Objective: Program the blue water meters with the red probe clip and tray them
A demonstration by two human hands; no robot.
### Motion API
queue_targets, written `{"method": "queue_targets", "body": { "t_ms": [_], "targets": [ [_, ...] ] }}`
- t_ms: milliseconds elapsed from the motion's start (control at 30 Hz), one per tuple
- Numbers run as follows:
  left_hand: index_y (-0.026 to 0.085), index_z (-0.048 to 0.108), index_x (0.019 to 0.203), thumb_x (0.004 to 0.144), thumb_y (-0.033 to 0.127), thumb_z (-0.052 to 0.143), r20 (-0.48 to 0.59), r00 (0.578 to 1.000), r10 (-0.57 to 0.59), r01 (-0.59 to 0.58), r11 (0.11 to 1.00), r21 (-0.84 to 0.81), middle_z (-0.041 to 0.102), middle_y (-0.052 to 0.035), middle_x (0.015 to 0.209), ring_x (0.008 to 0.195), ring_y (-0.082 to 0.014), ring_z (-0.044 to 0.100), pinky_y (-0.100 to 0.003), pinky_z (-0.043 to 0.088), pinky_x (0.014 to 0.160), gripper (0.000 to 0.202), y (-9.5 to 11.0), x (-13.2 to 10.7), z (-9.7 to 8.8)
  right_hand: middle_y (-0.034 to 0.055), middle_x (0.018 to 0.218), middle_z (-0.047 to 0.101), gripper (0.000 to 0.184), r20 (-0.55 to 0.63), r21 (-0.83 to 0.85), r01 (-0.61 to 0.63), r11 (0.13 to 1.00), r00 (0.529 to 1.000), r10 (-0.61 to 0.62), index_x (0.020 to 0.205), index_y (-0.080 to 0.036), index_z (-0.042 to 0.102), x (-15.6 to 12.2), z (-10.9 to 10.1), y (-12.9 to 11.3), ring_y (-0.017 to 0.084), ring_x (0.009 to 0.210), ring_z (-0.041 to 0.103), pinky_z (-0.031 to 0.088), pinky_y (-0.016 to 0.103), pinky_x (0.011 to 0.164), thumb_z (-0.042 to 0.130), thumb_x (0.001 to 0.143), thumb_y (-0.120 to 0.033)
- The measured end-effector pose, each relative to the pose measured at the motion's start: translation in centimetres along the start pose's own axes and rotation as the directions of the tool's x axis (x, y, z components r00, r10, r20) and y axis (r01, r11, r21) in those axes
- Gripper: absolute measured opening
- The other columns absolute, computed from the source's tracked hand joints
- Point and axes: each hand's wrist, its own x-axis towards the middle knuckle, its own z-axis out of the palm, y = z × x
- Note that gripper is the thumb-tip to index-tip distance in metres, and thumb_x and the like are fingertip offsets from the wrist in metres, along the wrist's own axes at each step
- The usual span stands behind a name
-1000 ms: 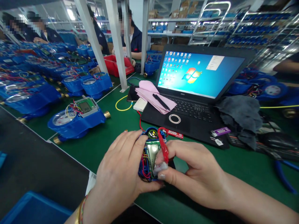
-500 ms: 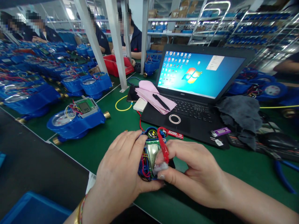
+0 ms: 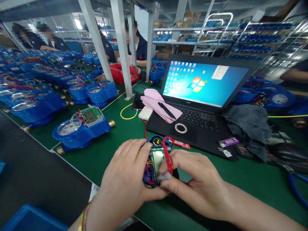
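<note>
My left hand (image 3: 127,173) is wrapped round a small blue electronic meter unit (image 3: 157,160) with a green circuit board, a grey display and coloured wires. Between the thumb and fingers of my right hand (image 3: 197,183) is a whitish, translucent connector (image 3: 165,176) joined to a red cable (image 3: 169,160). It sits against the lower right of the display; whether it is plugged in is hidden by my fingers. The cable loops up over the top of the unit. To the left on the green bench stands a blue water meter (image 3: 81,128) with its own display board.
A laptop (image 3: 190,136) stands behind my hands, with pink paper (image 3: 157,104), black pens (image 3: 166,110) and a ring (image 3: 181,128) on it. A grey cloth (image 3: 247,126), purple battery (image 3: 228,142) and blue-handled pliers (image 3: 297,191) lie right. Several blue meters and co-workers are beyond.
The view has tilted up slightly, so the bench things appear lower. Both hands keep their hold on the meter unit and the connector, with little other movement.
</note>
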Motion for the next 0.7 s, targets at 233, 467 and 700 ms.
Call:
{"method": "queue_targets", "body": {
  "t_ms": [233, 467, 700],
  "targets": [
    [0.006, 0.058, 0.111, 0.062, 0.052, 0.067, 0.015, 0.999, -0.037, 0.037, 0.999, -0.020, 0.061, -0.0164, 0.110, 0.101, -0.0319, 0.056, -0.051, 0.047, 0.090, 0.067, -0.12, 0.30, 0.12, 0.0005, 0.070, 0.058, 0.007, -0.007, -0.062, -0.067, 0.996, 0.998, 0.066, 0.079, -0.016, 0.054, 0.46, -0.32, -0.11, 0.012, 0.061, 0.051, 0.039, 0.024, 0.056, 0.058, 0.084, -0.017],
    [0.008, 0.057, 0.108, 0.060, 0.054, 0.068, 0.031, 0.999, -0.037, 0.038, 0.999, -0.016, 0.061, -0.0162, 0.109, 0.101, -0.0326, 0.055, -0.051, 0.047, 0.090, 0.068, -0.08, 0.31, 0.04, 0.0003, 0.071, 0.060, 0.004, 0.014, -0.031, -0.116, 0.993, 0.993, 0.117, 0.080, -0.015, 0.055, 0.50, -0.42, -0.18, 0.012, 0.061, 0.054, 0.040, 0.023, 0.056, 0.057, 0.084, -0.016],
    [0.009, 0.057, 0.107, 0.057, 0.055, 0.070, 0.036, 0.999, -0.040, 0.040, 0.999, -0.006, 0.061, -0.0162, 0.108, 0.100, -0.0332, 0.056, -0.052, 0.047, 0.089, 0.069, -0.16, 0.59, 0.11, -0.0010, 0.072, 0.062, 0.005, 0.008, -0.009, -0.121, 0.993, 0.993, 0.122, 0.080, -0.017, 0.057, 0.51, -0.68, -0.10, 0.011, 0.062, 0.055, 0.042, 0.022, 0.057, 0.059, 0.083, -0.014]
  ]
}}
